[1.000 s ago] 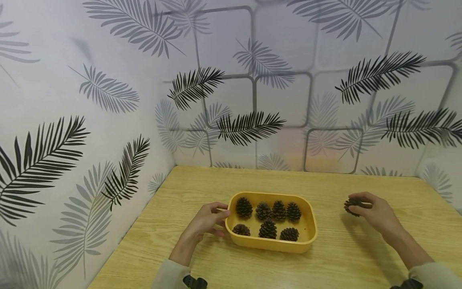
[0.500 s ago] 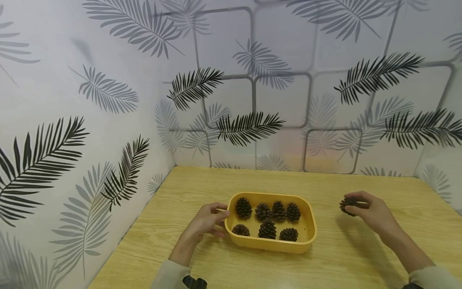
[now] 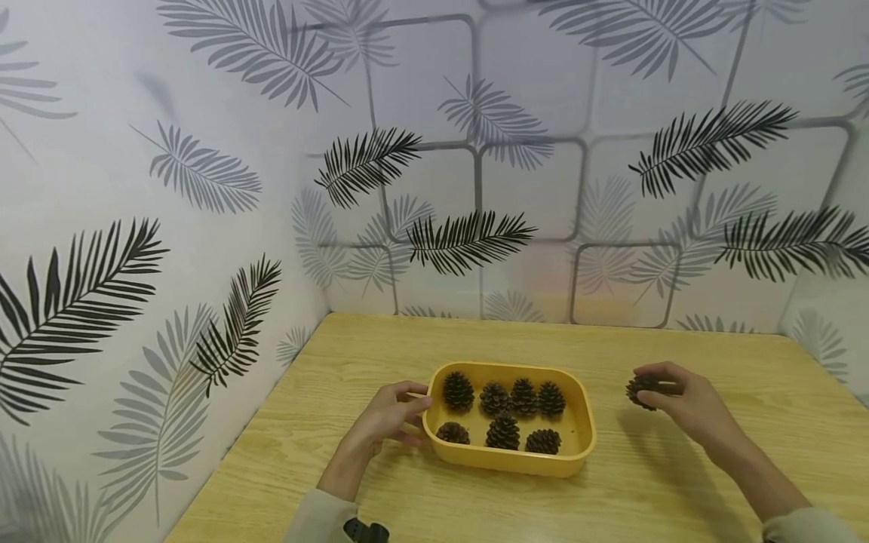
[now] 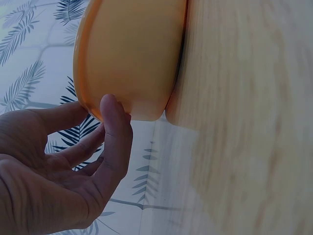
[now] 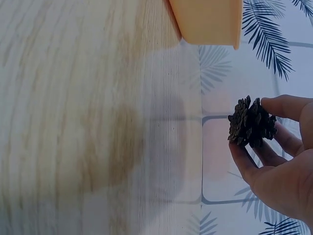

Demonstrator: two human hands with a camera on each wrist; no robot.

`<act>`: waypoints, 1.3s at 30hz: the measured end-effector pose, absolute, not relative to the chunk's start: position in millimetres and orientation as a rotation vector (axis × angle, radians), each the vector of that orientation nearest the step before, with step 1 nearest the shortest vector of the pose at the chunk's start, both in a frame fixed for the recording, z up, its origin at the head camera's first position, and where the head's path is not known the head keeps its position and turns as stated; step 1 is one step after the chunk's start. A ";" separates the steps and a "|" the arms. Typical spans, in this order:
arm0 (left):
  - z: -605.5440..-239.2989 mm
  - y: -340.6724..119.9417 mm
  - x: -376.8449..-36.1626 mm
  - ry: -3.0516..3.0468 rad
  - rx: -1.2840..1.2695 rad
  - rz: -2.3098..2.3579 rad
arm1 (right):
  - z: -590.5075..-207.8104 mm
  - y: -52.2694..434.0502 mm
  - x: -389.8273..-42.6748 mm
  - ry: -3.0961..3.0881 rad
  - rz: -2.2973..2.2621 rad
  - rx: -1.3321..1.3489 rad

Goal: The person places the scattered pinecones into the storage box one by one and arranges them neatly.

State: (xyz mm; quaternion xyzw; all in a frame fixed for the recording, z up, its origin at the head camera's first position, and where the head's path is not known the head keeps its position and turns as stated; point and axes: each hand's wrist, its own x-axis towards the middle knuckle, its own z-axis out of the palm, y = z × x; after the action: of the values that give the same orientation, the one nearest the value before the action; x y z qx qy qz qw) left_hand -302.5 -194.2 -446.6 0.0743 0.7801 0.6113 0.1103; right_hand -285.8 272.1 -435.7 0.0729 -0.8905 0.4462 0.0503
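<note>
A yellow tray (image 3: 579,452) sits on the wooden table and holds several brown pine cones (image 3: 503,431). My left hand (image 3: 417,407) holds the tray's left end: the thumb (image 4: 116,122) lies against its outer wall (image 4: 132,54) and a finger reaches to the rim. My right hand (image 3: 655,392) pinches one more pine cone (image 3: 640,391) in its fingertips, a little above the table and to the right of the tray. In the right wrist view this cone (image 5: 249,122) sits between thumb and fingers, with a corner of the tray (image 5: 210,19) further off.
The wooden table (image 3: 380,347) stands in a corner of walls papered with a leaf pattern (image 3: 204,188), close on the left and behind. Bare wood lies in front of, behind and to the right of the tray.
My right hand has carried its pine cone a short way left, closer to the tray. The left hand and the tray have not moved.
</note>
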 end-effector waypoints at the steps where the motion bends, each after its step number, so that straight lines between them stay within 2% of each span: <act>1: -446.6 -194.3 -302.5 2.292 0.219 1.796 | -435.4 270.4 -285.3 -2.713 1.356 0.225; 39: -445.3 -194.4 -300.1 2.299 0.230 1.797 | -414.1 218.4 -272.8 -2.613 1.560 0.536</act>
State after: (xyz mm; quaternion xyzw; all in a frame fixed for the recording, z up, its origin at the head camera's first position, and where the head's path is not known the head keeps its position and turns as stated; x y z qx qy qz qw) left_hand -300.1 -194.4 -445.3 0.0780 0.7810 0.6104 0.1069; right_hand -272.8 218.4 -414.1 0.1735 -0.8453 0.5047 0.0259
